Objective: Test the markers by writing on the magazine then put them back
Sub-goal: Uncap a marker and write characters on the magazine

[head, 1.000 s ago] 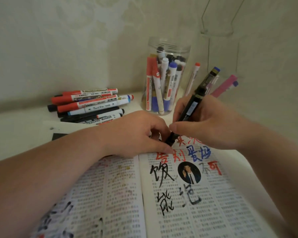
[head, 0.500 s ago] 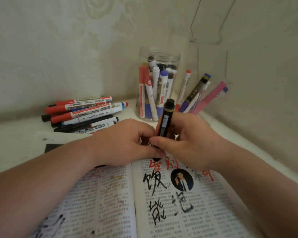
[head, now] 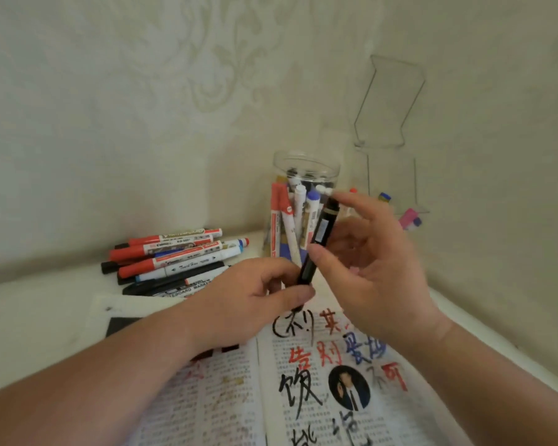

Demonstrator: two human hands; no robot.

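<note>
A black marker (head: 318, 239) stands nearly upright above the open magazine (head: 303, 381). My left hand (head: 248, 300) grips its lower end, the fingers curled round it. My right hand (head: 371, 259) holds the marker higher up, thumb on the barrel and a fingertip on the top end, the other fingers spread. The magazine's right page carries black, red and blue handwritten characters. A clear jar (head: 303, 207) holding several markers stands just behind the hands.
A pile of red, blue and black markers (head: 174, 259) lies on the white table to the left. Further markers lean in a clear acrylic holder (head: 397, 188) at the right wall. A black eraser (head: 123, 326) lies beside my left forearm. Walls close in behind and right.
The marker has come off the page and now stands upright in both hands. My right hand rose and loosened, its fingers spread. A newly written black character shows at the page top.
</note>
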